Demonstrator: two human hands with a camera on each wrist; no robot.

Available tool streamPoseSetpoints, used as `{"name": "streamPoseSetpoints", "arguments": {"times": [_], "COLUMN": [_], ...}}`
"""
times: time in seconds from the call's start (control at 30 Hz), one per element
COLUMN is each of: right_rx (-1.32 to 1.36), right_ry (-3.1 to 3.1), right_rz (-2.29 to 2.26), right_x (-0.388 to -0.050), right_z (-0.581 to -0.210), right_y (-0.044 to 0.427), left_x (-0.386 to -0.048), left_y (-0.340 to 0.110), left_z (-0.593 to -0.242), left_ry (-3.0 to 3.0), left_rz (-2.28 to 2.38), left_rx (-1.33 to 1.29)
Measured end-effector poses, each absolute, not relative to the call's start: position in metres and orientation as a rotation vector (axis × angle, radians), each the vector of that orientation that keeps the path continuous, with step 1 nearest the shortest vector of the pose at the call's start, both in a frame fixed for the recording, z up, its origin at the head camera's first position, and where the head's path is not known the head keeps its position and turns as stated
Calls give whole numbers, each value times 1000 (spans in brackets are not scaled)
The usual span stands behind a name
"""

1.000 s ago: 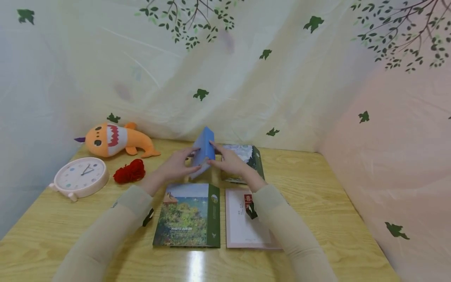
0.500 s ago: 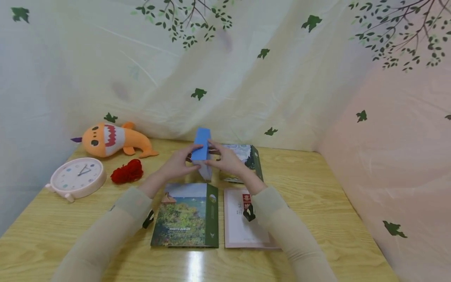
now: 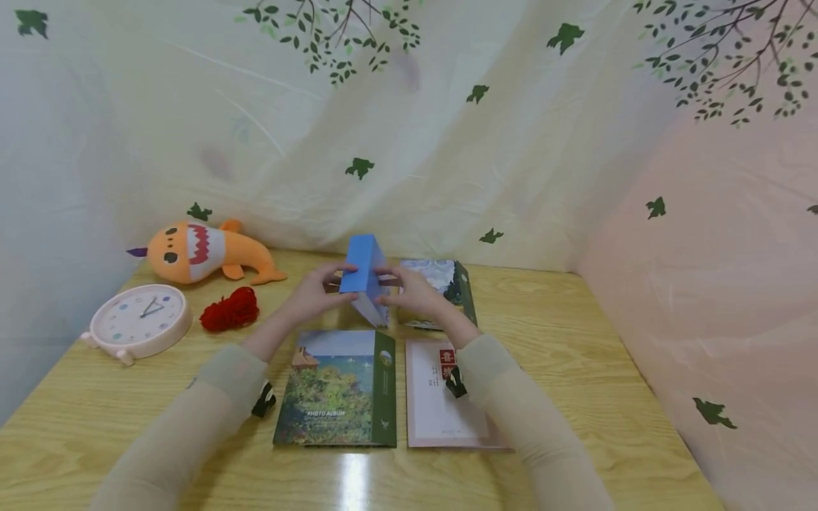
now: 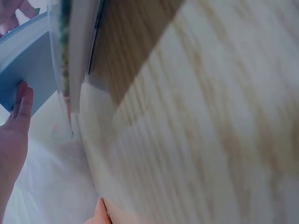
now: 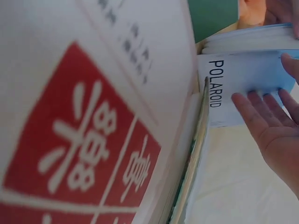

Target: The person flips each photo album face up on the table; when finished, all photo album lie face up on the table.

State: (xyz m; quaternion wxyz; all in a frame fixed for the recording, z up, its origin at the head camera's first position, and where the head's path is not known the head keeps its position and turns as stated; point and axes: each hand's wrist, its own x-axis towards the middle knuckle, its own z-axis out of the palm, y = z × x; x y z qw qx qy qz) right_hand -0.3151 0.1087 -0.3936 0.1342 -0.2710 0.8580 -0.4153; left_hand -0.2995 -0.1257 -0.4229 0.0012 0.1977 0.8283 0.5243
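A blue album (image 3: 360, 262) stands on edge, spine up, between both hands at the back middle of the table. The left hand (image 3: 314, 291) grips its left side, fingers on the spine edge; in the left wrist view the left hand (image 4: 14, 135) has fingers against the blue cover (image 4: 39, 70). From the other side the right hand (image 3: 418, 291) holds it; in the right wrist view the right hand (image 5: 275, 135) lays its fingertips on the cover marked POLAROID (image 5: 233, 84). In front lies a photo album (image 3: 335, 390) with a green spine.
A pink-edged book (image 3: 441, 419) lies at front right, another album (image 3: 463, 291) behind it. To the left are an orange plush shark (image 3: 211, 252), red yarn (image 3: 230, 309) and a pink clock (image 3: 142, 321). A patterned curtain (image 3: 409, 142) hangs behind the wooden table (image 3: 575, 397).
The blue album has turned between the hands, its spine swinging round and its top now slightly further left. The left hand has shifted a little left. Both hands remain on the album.
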Motion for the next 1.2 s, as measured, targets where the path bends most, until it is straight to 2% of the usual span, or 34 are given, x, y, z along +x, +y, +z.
{"name": "streamPoseSetpoints", "arguments": {"times": [0.43,0.77,1.03,1.2], "right_rx": [-840,-925,-1125,-1087], "right_ry": [2508,2563,2675,2630], "right_rz": [-957,-717,-399,-431], "right_x": [-326,-327,-326,-322], "right_z": [-404,-407,-412,-411], "right_y": [106,107,104,100], "left_x": [-302,-300,-303,-302], "left_y": [-135,-150,-165,-166], "left_z": [-415,-417,-424,-424], "left_ry": [2635,2591,2513,2536], "left_rz": [1532,1404,1340,1336], "left_rx": [524,559,581,626]}}
